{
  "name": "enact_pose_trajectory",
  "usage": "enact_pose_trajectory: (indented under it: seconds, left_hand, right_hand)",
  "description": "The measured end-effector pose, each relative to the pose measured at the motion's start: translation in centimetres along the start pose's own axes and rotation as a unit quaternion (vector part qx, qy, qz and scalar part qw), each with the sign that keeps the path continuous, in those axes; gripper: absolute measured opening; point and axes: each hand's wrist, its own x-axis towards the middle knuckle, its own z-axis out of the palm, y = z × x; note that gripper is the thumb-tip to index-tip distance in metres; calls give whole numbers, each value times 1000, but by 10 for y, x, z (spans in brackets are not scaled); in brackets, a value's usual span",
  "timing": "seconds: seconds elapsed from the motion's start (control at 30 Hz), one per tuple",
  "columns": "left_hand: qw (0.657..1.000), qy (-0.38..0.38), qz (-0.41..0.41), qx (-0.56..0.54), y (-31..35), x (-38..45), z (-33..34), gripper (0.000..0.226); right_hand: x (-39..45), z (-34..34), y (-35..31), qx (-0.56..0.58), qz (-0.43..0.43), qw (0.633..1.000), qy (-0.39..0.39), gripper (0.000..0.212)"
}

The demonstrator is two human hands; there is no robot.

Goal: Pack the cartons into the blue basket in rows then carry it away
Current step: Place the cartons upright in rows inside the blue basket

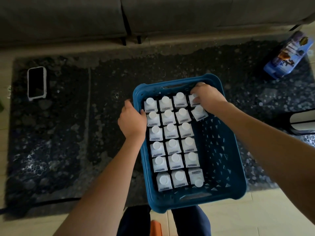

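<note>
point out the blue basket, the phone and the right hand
blue basket (pixel 236 169): head view, bare right wall
phone (pixel 36 82): head view, middle of dark screen
right hand (pixel 208 97): head view, back of the hand

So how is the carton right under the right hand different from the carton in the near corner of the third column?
The carton under the right hand sits skewed, turned out of line, while the near-corner carton sits square with its neighbours. The first shows its cap toward the far side; the second's cap faces the near side, unlike the others in its column. The first is in the barely begun fourth column; the second closes a full one. Both are white with round white caps, in the blue basket.
</note>
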Motion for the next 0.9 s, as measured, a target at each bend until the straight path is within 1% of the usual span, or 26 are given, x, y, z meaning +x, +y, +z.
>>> enact_pose_trajectory:
  seconds: [0.1, 0.27, 0.33, 0.4, 0.47, 0.5, 0.53, 0.57, 0.63, 0.7, 0.77, 0.8, 0.9]
  left_hand:
    - [1000, -4, 1, 4, 1, 0, 0, 41]
    - [1000, -8, -1, 3, 1, 0, -1, 42]
    - [1000, -9, 0, 2, 1, -1, -1, 41]
    - [1000, -9, 2, 0, 1, -1, -1, 39]
    - [1000, -11, 0, -4, 2, -1, 0, 38]
    - [1000, -12, -2, -5, 1, -1, 0, 37]
    - [1000, -12, -4, -6, 2, -1, 0, 36]
    - [1000, -13, -6, -7, 2, -1, -1, 34]
    - [1000, -13, -8, -9, 2, -1, -1, 32]
    - [1000, -12, -6, -9, 3, -2, -2, 31]
    - [1000, -10, -4, -6, 3, -2, -2, 32]
    - [1000, -9, -3, -4, 2, -2, -2, 32]
    - [1000, -6, 0, -2, 0, -1, -1, 32]
  right_hand:
    - [-2, 0, -1, -3, -2, 1000, 12, 38]
    - [-3, -1, -6, -34, 1, 999, 9, 40]
    - [-8, -5, -7, -15, 1, 1000, 19, 40]
    - [-21, -10, -6, 81, 4, 994, 79, 33]
    - [-48, -14, -3, 187, 1, 967, 176, 26]
    - [-64, -13, -1, 206, 0, 955, 211, 24]
    - [-79, -8, 1, 205, 3, 952, 227, 24]
    - [-91, -3, 3, 189, 8, 956, 223, 26]
    - [-105, 10, 3, 126, 12, 978, 166, 41]
    - [-103, 18, -1, 51, 2, 996, 66, 63]
    - [-93, 15, -8, -46, -10, 999, -27, 78]
    - [-87, 14, -10, -84, -16, 995, -46, 81]
    - [-70, 10, -13, -131, -15, 991, -33, 76]
